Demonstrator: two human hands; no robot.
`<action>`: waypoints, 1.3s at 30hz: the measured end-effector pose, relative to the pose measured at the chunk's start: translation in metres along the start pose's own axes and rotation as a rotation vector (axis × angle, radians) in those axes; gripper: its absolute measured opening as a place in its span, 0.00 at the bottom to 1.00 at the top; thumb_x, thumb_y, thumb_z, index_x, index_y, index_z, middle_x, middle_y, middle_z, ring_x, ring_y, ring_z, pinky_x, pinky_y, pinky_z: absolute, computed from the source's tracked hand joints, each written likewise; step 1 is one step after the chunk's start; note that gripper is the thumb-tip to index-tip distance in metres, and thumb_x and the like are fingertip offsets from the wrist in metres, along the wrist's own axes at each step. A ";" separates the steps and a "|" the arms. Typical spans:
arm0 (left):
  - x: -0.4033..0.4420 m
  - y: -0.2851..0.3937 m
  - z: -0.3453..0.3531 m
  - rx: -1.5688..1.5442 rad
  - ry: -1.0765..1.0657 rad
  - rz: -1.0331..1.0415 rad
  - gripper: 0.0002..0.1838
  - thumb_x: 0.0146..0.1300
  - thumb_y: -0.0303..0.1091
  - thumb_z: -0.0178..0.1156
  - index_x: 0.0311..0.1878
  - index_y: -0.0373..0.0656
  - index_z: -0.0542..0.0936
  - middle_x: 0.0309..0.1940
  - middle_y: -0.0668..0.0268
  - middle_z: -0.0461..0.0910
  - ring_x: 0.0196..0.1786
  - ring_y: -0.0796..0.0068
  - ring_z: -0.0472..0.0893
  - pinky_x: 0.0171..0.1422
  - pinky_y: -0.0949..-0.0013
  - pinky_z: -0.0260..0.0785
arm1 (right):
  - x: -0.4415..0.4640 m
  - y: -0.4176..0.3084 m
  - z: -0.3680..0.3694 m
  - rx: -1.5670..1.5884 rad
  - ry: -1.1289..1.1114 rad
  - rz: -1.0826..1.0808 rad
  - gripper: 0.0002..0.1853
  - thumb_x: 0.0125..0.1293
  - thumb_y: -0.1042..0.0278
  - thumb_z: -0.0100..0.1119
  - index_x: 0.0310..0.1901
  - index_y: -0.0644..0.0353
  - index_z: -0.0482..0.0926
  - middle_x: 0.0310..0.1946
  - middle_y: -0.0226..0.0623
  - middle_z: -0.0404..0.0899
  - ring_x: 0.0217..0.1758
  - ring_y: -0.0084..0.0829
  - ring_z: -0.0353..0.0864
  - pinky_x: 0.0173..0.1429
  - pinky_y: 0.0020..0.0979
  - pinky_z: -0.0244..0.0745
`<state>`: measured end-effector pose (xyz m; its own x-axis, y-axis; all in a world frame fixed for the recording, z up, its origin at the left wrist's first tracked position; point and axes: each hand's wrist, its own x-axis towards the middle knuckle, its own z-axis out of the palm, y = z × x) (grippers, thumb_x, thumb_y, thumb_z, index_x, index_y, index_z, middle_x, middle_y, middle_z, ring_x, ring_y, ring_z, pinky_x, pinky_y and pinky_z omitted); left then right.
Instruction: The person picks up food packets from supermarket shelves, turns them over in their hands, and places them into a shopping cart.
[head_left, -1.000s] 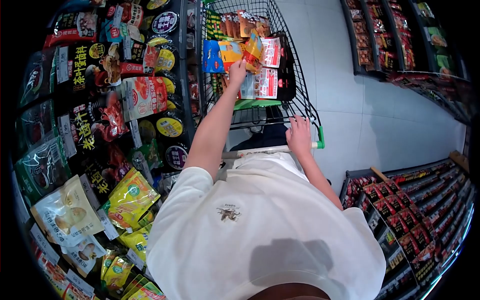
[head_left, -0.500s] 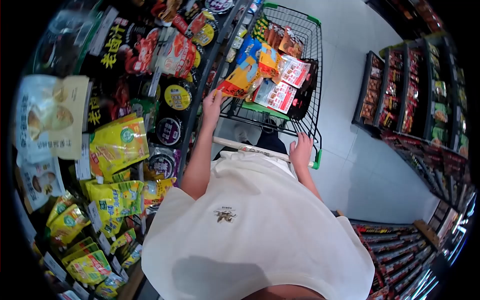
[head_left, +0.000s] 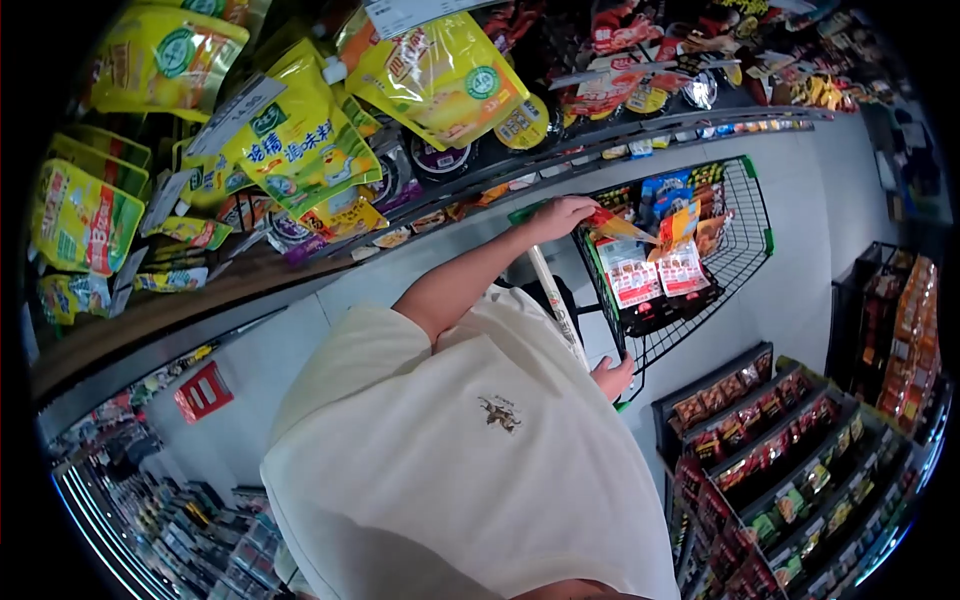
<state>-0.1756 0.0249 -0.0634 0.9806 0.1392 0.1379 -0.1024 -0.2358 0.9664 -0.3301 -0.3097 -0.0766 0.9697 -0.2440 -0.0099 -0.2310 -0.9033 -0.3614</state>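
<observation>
A wire shopping cart [head_left: 748, 215] with green corners stands in front of me, its pale handle [head_left: 555, 300] close to my body. My left hand [head_left: 562, 215] is closed on the near corner of an orange-and-red food packet [head_left: 622, 228] at the cart's left rim. My right hand [head_left: 612, 378] is wrapped round the right end of the handle, its fingers partly hidden. Inside the cart lie a blue packet [head_left: 665, 190], white-and-red printed packs [head_left: 632, 275] and dark packaging [head_left: 660, 315].
Along the left and top runs a shelf [head_left: 460, 190] with yellow seasoning pouches [head_left: 310, 135] and round tubs [head_left: 525, 122]. A tiered rack [head_left: 770, 420] of packets stands to the right. A red sign or box [head_left: 203, 392] shows at the lower left.
My view and body have turned, so the shelf now spans the top and the cart sits further right. My left hand still holds the packet; my right stays at the handle.
</observation>
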 end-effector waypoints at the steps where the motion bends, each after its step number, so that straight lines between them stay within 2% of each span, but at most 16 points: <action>1: 0.001 0.001 0.000 -0.004 -0.002 -0.010 0.16 0.74 0.39 0.56 0.57 0.40 0.81 0.47 0.56 0.85 0.50 0.60 0.85 0.54 0.67 0.74 | 0.001 0.002 0.001 -0.027 0.037 -0.054 0.23 0.59 0.71 0.59 0.57 0.65 0.75 0.56 0.48 0.77 0.59 0.53 0.71 0.66 0.46 0.64; 4: -0.002 0.004 -0.001 0.017 0.016 0.003 0.17 0.74 0.40 0.55 0.57 0.41 0.81 0.46 0.56 0.86 0.48 0.61 0.85 0.53 0.67 0.74 | 0.003 0.005 0.000 -0.042 0.011 -0.096 0.23 0.58 0.71 0.60 0.57 0.65 0.75 0.56 0.48 0.76 0.60 0.53 0.71 0.66 0.46 0.64; 9: -0.001 0.004 0.005 0.052 0.052 0.011 0.17 0.75 0.41 0.54 0.57 0.41 0.81 0.46 0.57 0.86 0.49 0.61 0.84 0.54 0.66 0.74 | 0.007 0.013 0.004 -0.086 -0.001 -0.167 0.26 0.58 0.69 0.61 0.60 0.64 0.73 0.56 0.48 0.76 0.64 0.49 0.70 0.74 0.50 0.54; 13: -0.001 0.000 0.008 0.077 0.019 0.009 0.17 0.76 0.40 0.53 0.58 0.41 0.81 0.47 0.56 0.85 0.50 0.61 0.84 0.55 0.66 0.73 | 0.011 0.024 0.011 -0.061 -0.025 -0.218 0.27 0.59 0.68 0.61 0.61 0.66 0.71 0.57 0.49 0.75 0.65 0.49 0.69 0.73 0.50 0.55; 20: -0.003 -0.003 0.010 0.151 0.030 0.015 0.16 0.76 0.39 0.52 0.58 0.43 0.81 0.46 0.59 0.86 0.49 0.63 0.85 0.55 0.66 0.74 | 0.009 0.030 0.012 -0.049 -0.030 -0.226 0.29 0.59 0.67 0.62 0.62 0.65 0.70 0.59 0.48 0.74 0.67 0.48 0.67 0.72 0.51 0.55; 24: -0.008 0.013 0.004 0.092 0.001 -0.140 0.16 0.75 0.40 0.52 0.58 0.44 0.81 0.46 0.59 0.86 0.49 0.63 0.85 0.55 0.66 0.74 | 0.010 0.032 0.011 -0.034 -0.047 -0.261 0.29 0.58 0.65 0.62 0.62 0.64 0.70 0.60 0.46 0.73 0.67 0.46 0.67 0.72 0.50 0.54; 33: -0.024 0.008 0.000 0.113 0.064 -0.141 0.17 0.75 0.40 0.52 0.58 0.43 0.80 0.49 0.55 0.85 0.52 0.60 0.84 0.57 0.65 0.73 | 0.003 0.036 0.010 -0.022 -0.037 -0.247 0.27 0.60 0.64 0.60 0.62 0.63 0.72 0.60 0.48 0.74 0.68 0.48 0.67 0.74 0.52 0.53; 39: -0.042 0.020 -0.008 0.090 0.078 -0.133 0.17 0.75 0.42 0.53 0.58 0.43 0.80 0.49 0.54 0.85 0.53 0.58 0.84 0.57 0.64 0.73 | -0.001 0.036 0.007 0.009 -0.002 -0.296 0.26 0.60 0.67 0.59 0.61 0.64 0.73 0.57 0.49 0.76 0.65 0.49 0.70 0.72 0.50 0.56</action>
<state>-0.2206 0.0223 -0.0485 0.9683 0.2480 0.0302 0.0459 -0.2953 0.9543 -0.3389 -0.3400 -0.0960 0.9950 0.0308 0.0954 0.0631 -0.9319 -0.3571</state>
